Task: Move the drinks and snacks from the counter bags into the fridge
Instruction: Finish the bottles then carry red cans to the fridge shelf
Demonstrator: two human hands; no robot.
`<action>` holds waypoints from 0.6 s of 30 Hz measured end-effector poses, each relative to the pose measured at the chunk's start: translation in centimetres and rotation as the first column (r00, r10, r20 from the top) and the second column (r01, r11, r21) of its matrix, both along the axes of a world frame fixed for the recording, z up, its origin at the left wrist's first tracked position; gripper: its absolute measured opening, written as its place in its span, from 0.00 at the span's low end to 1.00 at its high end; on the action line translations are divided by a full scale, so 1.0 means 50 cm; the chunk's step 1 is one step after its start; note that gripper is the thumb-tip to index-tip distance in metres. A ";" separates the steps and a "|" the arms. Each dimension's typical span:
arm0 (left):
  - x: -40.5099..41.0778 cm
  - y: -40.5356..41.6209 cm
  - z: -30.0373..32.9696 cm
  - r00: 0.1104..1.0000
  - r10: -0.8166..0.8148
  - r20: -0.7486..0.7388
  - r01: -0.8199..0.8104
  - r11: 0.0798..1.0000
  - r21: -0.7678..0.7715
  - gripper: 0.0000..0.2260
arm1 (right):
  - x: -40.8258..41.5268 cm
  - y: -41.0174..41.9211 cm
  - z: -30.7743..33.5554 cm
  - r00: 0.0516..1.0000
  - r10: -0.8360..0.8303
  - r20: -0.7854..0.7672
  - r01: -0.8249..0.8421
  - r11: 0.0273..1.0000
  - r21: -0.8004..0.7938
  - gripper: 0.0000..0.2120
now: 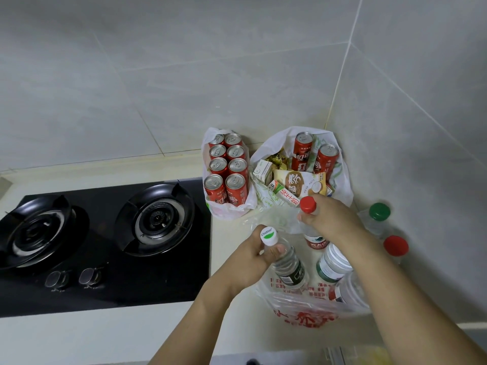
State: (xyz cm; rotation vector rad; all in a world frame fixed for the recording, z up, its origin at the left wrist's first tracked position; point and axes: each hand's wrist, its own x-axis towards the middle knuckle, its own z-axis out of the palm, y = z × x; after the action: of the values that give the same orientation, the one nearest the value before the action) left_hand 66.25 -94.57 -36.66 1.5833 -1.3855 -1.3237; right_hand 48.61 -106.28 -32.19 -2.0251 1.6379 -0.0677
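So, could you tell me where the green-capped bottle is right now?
In the head view it stands at the right, against the wall tiles, beyond the right hand and just behind a red-capped bottle: green-capped bottle.

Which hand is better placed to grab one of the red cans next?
Neither is free: the left hand grips the white-capped bottle, the right hand the red-capped bottle. Once emptied, probably the right; it sits nearer the two cans in the snack bag.

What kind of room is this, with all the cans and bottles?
Most likely a home kitchen. A black glass gas stove with two burners is set into a pale counter in a corner of grey wall tiles, and thin plastic shopping bags of red drink cans stand beside it.
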 end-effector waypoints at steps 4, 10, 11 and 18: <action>-0.003 0.001 -0.004 1.000 0.004 -0.008 -0.005 1.000 -0.031 0.10 | 0.011 0.001 -0.006 1.000 0.010 -0.024 -0.011 1.000 -0.014 0.15; -0.021 0.006 0.030 0.998 0.055 -0.004 -0.055 0.989 -0.137 0.09 | -0.008 0.015 0.020 0.974 -0.080 0.214 0.095 0.994 -0.062 0.15; -0.018 0.005 0.047 0.997 0.072 -0.017 -0.074 0.982 -0.172 0.09 | -0.010 0.019 0.035 0.950 -0.088 0.298 0.116 0.990 -0.076 0.15; 0.026 0.019 0.268 0.938 0.264 -0.224 -0.344 0.786 -0.514 0.10 | 0.023 0.045 0.211 0.702 0.077 0.708 0.226 0.919 -0.324 0.08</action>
State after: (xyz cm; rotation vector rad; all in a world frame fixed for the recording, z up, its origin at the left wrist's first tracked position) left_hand 67.55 -93.61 -23.25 1.2231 -1.2111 -0.7332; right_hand 49.78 -104.03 -21.63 -1.8195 1.2351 -1.1570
